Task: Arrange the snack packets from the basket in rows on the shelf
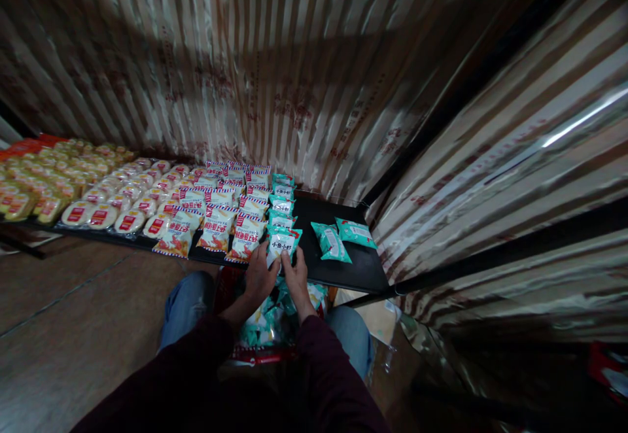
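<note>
Grips a teal packet [283, 242] at the front edge of the black shelf [343, 271], tilted up toward the camera. Left hand [259, 276] closed on its lower left edge, right hand [297, 275] closed on its lower right edge. On the packet's white panel, dark Chinese characters, too small to read with certainty.

Directly behind it, a column of teal packets [282, 199] with the same print, overlapping one another toward the back edge. To the right, well apart from the hands, two loose teal packets [331, 242] lying flat near the shelf's right end.

To the left, just beside the column, rows of red-and-white packets [218, 224] with blue-striped rims and red Chinese lettering, not legible. Further left, round cakes [122, 214] in clear wrappers with red labels, then yellow packs [39, 188] toward the left end.

Below the hands, off the front edge, a red basket [260, 354] between knees in blue jeans, holding more teal packets.

Behind the shelf and along its right side, a glossy striped sheet [294, 73] with faded red print, unreadable.
</note>
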`<state>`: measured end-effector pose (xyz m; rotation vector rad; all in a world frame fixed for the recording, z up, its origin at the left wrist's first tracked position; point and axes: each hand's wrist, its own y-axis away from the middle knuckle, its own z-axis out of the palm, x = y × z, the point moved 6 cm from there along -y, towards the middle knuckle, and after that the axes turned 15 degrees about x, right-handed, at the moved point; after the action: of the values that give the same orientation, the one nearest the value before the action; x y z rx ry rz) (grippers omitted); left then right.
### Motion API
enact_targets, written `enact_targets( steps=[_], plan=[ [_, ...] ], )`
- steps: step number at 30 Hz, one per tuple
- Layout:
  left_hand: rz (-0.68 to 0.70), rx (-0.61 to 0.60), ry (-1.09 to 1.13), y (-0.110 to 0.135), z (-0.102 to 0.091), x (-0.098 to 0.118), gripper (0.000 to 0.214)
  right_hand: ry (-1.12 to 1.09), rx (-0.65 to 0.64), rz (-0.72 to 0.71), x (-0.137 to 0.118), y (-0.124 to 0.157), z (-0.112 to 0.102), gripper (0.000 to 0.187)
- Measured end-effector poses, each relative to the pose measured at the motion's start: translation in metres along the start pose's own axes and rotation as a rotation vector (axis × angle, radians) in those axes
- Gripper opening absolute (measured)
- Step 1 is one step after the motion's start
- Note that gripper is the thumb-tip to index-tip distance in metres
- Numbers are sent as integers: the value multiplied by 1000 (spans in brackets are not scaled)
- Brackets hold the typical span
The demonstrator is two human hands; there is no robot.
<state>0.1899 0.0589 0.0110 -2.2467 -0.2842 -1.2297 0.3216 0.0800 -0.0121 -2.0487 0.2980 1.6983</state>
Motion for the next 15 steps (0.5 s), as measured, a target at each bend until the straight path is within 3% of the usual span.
enact_targets(
  steps=[6, 15],
  plan=[
    [112, 34, -54, 0, 1, 1, 46, 0, -17, 53, 0, -1, 3, 48],
    [110, -21, -69, 4, 8, -4, 50, 72, -58, 81, 4, -3, 5, 48]
  ],
)
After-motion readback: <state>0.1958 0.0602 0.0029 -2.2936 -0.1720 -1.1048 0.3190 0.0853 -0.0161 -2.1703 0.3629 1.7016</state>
